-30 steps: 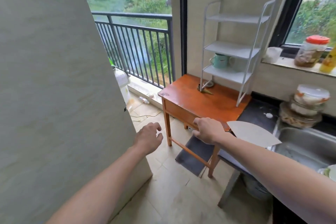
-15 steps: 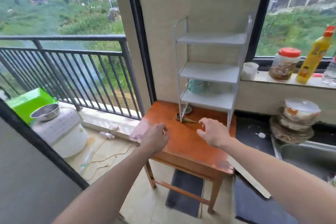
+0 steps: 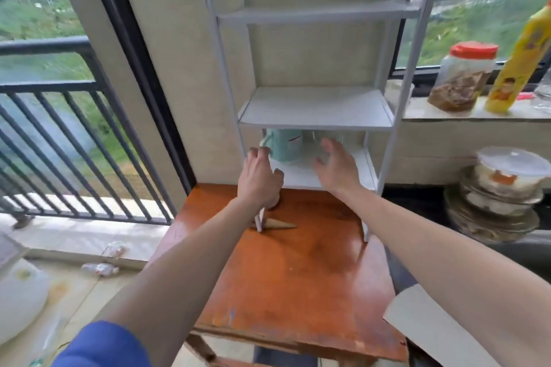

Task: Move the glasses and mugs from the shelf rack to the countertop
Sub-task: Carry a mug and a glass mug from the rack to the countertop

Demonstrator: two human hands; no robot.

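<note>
A white three-tier shelf rack [image 3: 316, 110] stands on an orange wooden table [image 3: 298, 277]. On its lowest tier sits a teal mug [image 3: 284, 144], and to its right a clear glass [image 3: 325, 135], partly hidden by the middle shelf and blurred. My left hand [image 3: 261, 179] is at the front left of the lowest tier, fingers curled, its fingertips beside the mug's handle. My right hand [image 3: 337, 170] reaches into the same tier with spread fingers, just in front of the glass. Neither hand holds anything. The dark countertop [image 3: 417, 202] lies to the right of the table.
A windowsill at right carries a red-lidded jar [image 3: 462, 77] and a yellow bottle [image 3: 518, 50]. Stacked lidded bowls and plates [image 3: 501, 188] sit on the countertop. A balcony railing [image 3: 59, 143] is at left. A small brown wedge [image 3: 277, 225] lies by the rack's front left leg.
I have moved closer to the rack. Both hands have travelled forward from over the table to the lowest tier, next to the mug and the glass.
</note>
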